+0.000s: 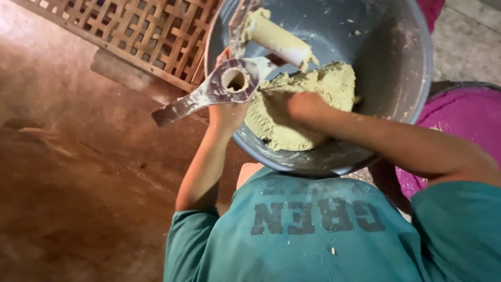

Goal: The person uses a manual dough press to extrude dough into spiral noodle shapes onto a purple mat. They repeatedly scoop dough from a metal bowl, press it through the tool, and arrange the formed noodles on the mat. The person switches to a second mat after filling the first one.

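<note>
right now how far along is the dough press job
Done: dough is mixed into a mass in the grey bowl, and the plunger is out, coated. In hand: left hand holds the press, its barrel open; right hand is in the dough. Left: the barrel looks unfilled.

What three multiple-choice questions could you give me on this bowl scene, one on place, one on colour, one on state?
1. Where is the dough?
A. on the floor
B. in the grey bowl
C. on the lattice

2. What colour is the shirt?
A. teal
B. yellow
C. white

3. What is the right hand doing?
A. hanging free
B. gripping the lattice
C. pressing into the dough

Answers: 1 B, the lump fills the bowl's bottom; 2 A, teal cloth shows at the lower edge; 3 C, the hand is sunk in the dough while the left hand holds a floury press.
</note>
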